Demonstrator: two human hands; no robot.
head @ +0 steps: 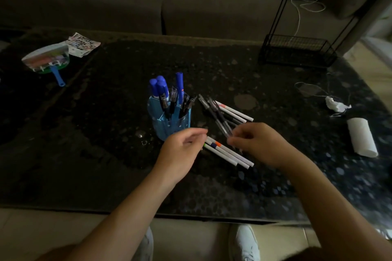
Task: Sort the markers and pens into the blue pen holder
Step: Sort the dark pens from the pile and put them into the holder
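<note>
The blue pen holder (169, 121) stands mid-table with blue-capped markers (158, 88) and dark pens (172, 99) upright in it. To its right lies a pile of dark pens and white markers (233, 112). Three white markers (229, 153) lie nearer me, between my hands. My right hand (256, 142) is pinched on the lower end of a dark pen (218, 119) that slants up toward the holder. My left hand (182, 148) hovers in front of the holder, fingers loosely curled, holding nothing.
A black wire basket (297, 53) stands at the back right. A roll of white paper (361, 136), a crumpled tissue (336, 106) and thin cords lie at the right. A clear pouch on a blue-handled green fan (47, 59) lies at the left. A sofa is behind.
</note>
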